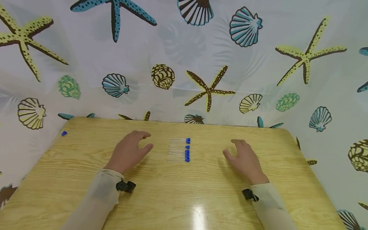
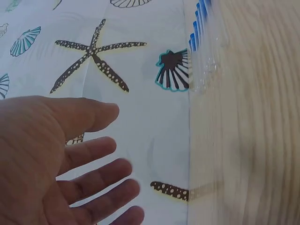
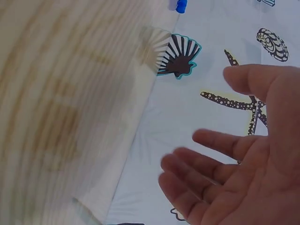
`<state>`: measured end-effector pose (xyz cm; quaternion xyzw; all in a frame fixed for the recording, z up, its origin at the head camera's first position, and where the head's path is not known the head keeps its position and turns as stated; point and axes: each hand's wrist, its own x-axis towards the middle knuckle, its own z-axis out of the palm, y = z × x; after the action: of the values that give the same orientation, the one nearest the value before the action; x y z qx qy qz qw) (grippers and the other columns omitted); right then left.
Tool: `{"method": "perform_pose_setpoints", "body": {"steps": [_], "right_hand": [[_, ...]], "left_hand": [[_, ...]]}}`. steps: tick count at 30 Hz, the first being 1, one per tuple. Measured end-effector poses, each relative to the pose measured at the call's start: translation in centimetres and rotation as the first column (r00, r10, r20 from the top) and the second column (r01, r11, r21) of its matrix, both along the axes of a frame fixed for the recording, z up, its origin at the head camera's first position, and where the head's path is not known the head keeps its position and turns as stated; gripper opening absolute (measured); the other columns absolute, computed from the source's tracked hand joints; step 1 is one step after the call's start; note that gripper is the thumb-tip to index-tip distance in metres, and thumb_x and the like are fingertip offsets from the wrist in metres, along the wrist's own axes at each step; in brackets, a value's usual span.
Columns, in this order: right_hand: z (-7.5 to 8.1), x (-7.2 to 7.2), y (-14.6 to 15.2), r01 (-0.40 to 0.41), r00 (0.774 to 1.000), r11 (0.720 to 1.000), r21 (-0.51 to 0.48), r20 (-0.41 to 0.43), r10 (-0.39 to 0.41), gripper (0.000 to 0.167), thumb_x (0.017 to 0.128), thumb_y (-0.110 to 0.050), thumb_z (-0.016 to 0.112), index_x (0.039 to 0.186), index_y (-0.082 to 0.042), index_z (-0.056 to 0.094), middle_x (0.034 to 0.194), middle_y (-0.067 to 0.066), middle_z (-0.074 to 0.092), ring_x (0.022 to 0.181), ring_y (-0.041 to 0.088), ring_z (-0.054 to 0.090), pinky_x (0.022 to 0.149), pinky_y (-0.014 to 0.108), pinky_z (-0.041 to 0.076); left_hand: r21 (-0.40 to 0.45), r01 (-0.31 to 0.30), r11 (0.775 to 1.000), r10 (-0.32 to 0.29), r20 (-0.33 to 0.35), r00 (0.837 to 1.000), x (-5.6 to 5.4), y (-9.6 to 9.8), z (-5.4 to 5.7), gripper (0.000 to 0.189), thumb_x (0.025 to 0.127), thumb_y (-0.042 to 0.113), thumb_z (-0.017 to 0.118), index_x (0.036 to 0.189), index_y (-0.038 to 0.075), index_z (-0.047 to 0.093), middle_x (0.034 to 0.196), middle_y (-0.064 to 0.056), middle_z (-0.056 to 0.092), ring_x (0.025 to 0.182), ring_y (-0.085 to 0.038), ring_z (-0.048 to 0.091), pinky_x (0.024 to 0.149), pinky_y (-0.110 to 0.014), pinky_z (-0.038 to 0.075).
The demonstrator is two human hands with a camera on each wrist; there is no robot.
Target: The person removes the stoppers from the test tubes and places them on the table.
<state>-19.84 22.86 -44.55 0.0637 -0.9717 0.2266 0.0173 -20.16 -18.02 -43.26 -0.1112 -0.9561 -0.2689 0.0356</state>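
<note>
Several slim clear tubes with blue caps [image 1: 187,151] lie side by side in the middle of the wooden table, caps toward the right. To their left, my left hand [image 1: 130,151] hovers with thumb and fingers apart and holds nothing. On the other side, farther from the tubes, my right hand [image 1: 244,159] is likewise empty, its fingers loosely bent. The left wrist view shows the clear tubes [image 2: 206,61] beyond the spread fingers of the left hand [image 2: 70,164]. A blue cap [image 3: 181,5] appears at the top of the right wrist view, above the right hand [image 3: 234,173].
A single small blue piece [image 1: 64,133] lies near the left edge of the wooden table [image 1: 166,195]. Behind the table and along its sides hangs a white cloth [image 1: 138,57] printed with starfish and shells. Each wrist carries a small black camera [image 1: 126,186].
</note>
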Motion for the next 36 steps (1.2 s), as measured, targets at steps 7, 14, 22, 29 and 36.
{"method": "perform_pose_setpoints", "body": {"steps": [7,14,22,29,36], "right_hand": [[0.2,-0.2,-1.3,-0.067,0.996,0.998,-0.013,0.065,0.068,0.041,0.103,-0.037,0.063,0.131,-0.006,0.068,0.127,0.012,0.069,0.108,0.030,0.068,0.090,0.050,0.055],[0.3,-0.8,-3.2,-0.180,0.982,0.983,-0.043,0.046,0.182,0.019,0.101,-0.032,0.068,0.110,-0.016,0.075,0.099,-0.004,0.072,0.086,0.013,0.065,0.078,0.040,0.055],[0.3,-0.6,-4.2,-0.188,0.979,0.981,-0.037,0.068,0.191,0.014,0.101,-0.033,0.069,0.104,-0.021,0.075,0.093,-0.009,0.070,0.081,0.008,0.062,0.075,0.036,0.054],[0.2,-0.5,-4.5,-0.209,0.976,0.978,-0.024,0.059,0.210,0.015,0.101,-0.034,0.068,0.103,-0.020,0.075,0.090,-0.010,0.069,0.077,0.007,0.061,0.073,0.035,0.053],[-0.2,-0.5,-4.6,-0.206,0.975,0.978,-0.017,0.077,0.207,0.015,0.101,-0.034,0.068,0.102,-0.021,0.075,0.090,-0.011,0.069,0.075,0.006,0.060,0.072,0.035,0.053]], "left_hand": [[-0.021,0.114,0.993,-0.111,0.127,0.986,-0.2,2.1,-0.6,0.032,0.100,0.027,0.070,0.127,0.010,0.070,0.117,-0.006,0.072,0.108,-0.026,0.067,0.094,-0.048,0.054],[-0.047,0.174,0.984,-0.164,0.159,0.973,-0.2,3.5,-0.8,0.016,0.098,0.020,0.073,0.112,0.014,0.077,0.100,0.003,0.071,0.091,-0.015,0.064,0.086,-0.041,0.055],[-0.063,0.173,0.983,-0.163,0.141,0.977,-0.4,4.6,-1.8,0.010,0.097,0.021,0.073,0.105,0.019,0.079,0.096,0.006,0.071,0.084,-0.011,0.061,0.083,-0.038,0.055],[-0.066,0.170,0.983,-0.161,0.124,0.979,-0.4,5.0,-2.6,0.009,0.097,0.022,0.073,0.104,0.020,0.079,0.093,0.007,0.071,0.082,-0.009,0.061,0.081,-0.037,0.055],[-0.073,0.148,0.986,-0.138,0.118,0.983,-0.2,5.1,-2.7,0.005,0.096,0.022,0.074,0.097,0.020,0.078,0.088,0.008,0.070,0.078,-0.008,0.059,0.078,-0.036,0.054]]}}
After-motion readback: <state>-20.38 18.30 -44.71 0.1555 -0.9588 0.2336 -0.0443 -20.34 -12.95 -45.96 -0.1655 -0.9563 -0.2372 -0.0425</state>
